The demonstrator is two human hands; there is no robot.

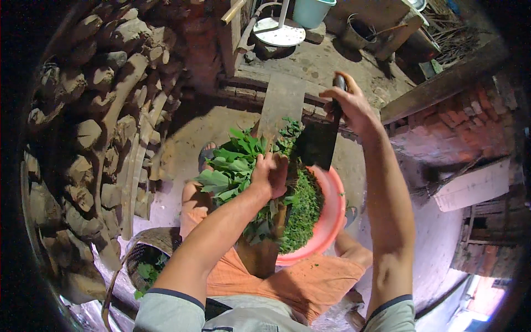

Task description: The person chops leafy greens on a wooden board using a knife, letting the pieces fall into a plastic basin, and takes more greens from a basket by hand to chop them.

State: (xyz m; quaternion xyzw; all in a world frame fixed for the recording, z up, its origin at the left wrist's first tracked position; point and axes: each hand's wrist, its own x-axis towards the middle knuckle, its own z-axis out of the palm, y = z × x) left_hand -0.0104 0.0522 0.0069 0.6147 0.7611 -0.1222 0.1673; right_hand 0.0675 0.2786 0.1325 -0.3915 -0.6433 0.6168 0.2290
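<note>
My left hand presses a bunch of leafy green stalks onto a long wooden board that runs between my legs. A cleaver with a broad dark blade is in my right hand, its handle upright in my fist and the blade just right of the board. Cut greens lie heaped in a pink plastic basin to the right of the board. A few cut leaves rest on the board beyond my left hand.
A wicker basket with leaves stands at my left. Stacked firewood lines the left side. Beyond the board are a doorsill, a round white stand, a light-blue bucket and a pot. A brick wall is at the right.
</note>
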